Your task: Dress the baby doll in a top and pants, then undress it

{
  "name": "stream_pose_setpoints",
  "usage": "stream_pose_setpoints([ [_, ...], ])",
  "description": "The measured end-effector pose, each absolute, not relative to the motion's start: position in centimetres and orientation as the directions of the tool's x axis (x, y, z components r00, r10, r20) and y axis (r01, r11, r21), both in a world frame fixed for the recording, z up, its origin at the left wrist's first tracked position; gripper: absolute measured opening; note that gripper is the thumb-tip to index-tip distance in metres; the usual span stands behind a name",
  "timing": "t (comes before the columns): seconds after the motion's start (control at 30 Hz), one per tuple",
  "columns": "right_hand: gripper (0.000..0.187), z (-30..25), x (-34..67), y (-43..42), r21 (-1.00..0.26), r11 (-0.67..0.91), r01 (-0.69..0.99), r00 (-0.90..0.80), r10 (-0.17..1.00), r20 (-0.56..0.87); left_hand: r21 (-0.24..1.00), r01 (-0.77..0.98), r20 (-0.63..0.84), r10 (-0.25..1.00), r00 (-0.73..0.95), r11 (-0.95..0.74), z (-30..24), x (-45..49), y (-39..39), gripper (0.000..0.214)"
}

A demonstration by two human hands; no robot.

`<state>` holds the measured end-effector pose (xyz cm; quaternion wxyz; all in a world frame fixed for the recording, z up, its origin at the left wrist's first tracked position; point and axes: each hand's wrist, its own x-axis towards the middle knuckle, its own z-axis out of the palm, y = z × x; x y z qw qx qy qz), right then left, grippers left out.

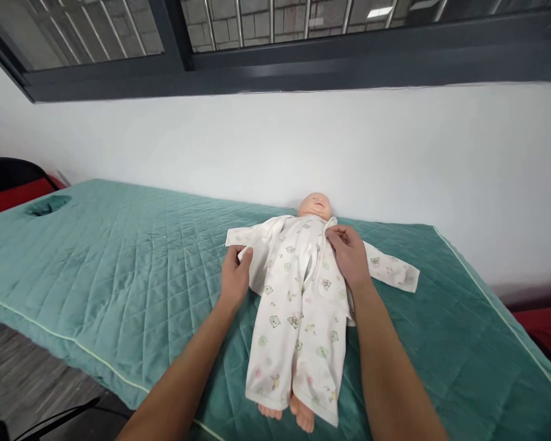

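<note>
A baby doll (315, 206) lies on its back, head toward the wall and bare feet toward me. It wears a white printed baby shirt (392, 271) with its sleeves spread sideways, and matching baby trousers (275, 343). The shirt looks unfastened at the front. My left hand (236, 275) pinches the shirt's loose edge beside the sleeve on the left. Near the doll's neck, my right hand (350, 256) is closed on the shirt's front edge on the right, thumb and fingers together. The doll's hands do not show.
Under the doll is a bed with a green quilted cover (133, 263), with a round hole (48, 205) near its far left end. A white wall (174, 147) and a barred window (275, 70) stand behind it. Red items (544, 331) lie beyond the right edge.
</note>
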<state>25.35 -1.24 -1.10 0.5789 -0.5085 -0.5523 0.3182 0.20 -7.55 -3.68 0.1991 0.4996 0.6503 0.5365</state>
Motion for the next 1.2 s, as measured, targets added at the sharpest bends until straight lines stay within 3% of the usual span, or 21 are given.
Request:
stream_pose_setpoints([
  [0.1,0.019,-1.1,25.4,-1.3,-0.944,0.275,0.182,0.195,0.931,0.308,0.842,0.433,0.464,0.842,-0.275,-0.322,-1.9,2.3,-9.2,0.017],
  [0.2,0.023,-1.3,25.7,-1.0,-0.938,0.252,0.237,0.205,0.931,0.302,0.503,0.581,0.684,0.705,0.185,-0.640,-0.5,3.8,-10.7,0.008],
  [0.27,0.027,-1.5,26.0,-0.8,-0.920,0.259,0.293,0.173,0.932,0.318,0.295,0.569,0.670,0.590,0.450,-0.768,0.1,4.3,-11.0,0.008],
  [0.3,0.029,-1.6,26.2,-0.7,-0.909,0.274,0.315,0.144,0.933,0.331,0.271,0.547,0.649,0.571,0.503,-0.792,0.4,4.4,-10.9,0.009],
  [0.37,0.031,-1.6,26.4,-0.6,-0.888,0.302,0.346,0.079,0.934,0.348,0.416,0.496,0.621,0.636,0.457,-0.762,1.0,4.3,-9.8,0.012],
  [0.43,0.032,-1.5,26.5,-0.5,-0.884,0.304,0.355,0.040,0.940,0.339,0.672,0.401,0.573,0.780,0.251,-0.623,1.4,4.1,-7.7,0.020],
  [0.5,0.032,-1.5,26.6,-0.5,-0.889,0.286,0.357,0.032,0.948,0.318,0.865,0.290,0.433,0.901,-0.021,-0.409,1.6,4.3,-4.8,0.027],
  [0.57,0.033,-1.6,26.7,-0.5,-0.890,0.291,0.350,0.029,0.947,0.321,0.955,0.220,0.247,0.943,-0.225,-0.198,1.8,5.2,-2.0,0.023],
  [0.63,0.035,-1.9,26.9,-0.5,-0.887,0.315,0.338,0.007,0.941,0.337,0.983,0.167,0.120,0.965,-0.235,-0.081,2.5,6.6,-0.1,0.015],
  [0.73,0.042,-2.0,27.2,-0.6,-0.890,0.316,0.330,-0.028,0.945,0.326,0.996,0.063,0.074,0.993,-0.095,-0.068,4.8,8.9,0.2,0.012],
  [0.83,0.045,-1.8,27.3,-0.9,-0.886,0.307,0.349,-0.057,0.950,0.307,0.977,-0.169,0.159,0.976,0.147,-0.134,7.5,10.3,-0.8,0.015],
  [0.9,0.046,-1.6,27.2,-1.1,-0.882,0.305,0.358,-0.074,0.951,0.299,0.952,-0.210,0.263,0.945,0.197,-0.221,8.2,10.3,-0.8,0.016],
  [0.97,0.045,-1.4,27.1,-1.2,-0.883,0.290,0.369,-0.080,0.956,0.281,0.953,-0.091,0.298,0.950,0.093,-0.290,7.6,9.9,0.0,0.014],
  [1.07,0.043,-1.4,27.0,-1.0,-0.884,0.259,0.389,-0.072,0.965,0.251,0.941,0.224,0.279,0.957,-0.082,-0.255,5.2,9.2,2.0,0.011],
  [1.2,0.041,-1.5,26.6,-0.8,-0.883,0.240,0.403,-0.066,0.970,0.234,0.855,0.454,0.308,0.950,-0.051,-0.252,2.7,8.9,3.7,0.017],
])
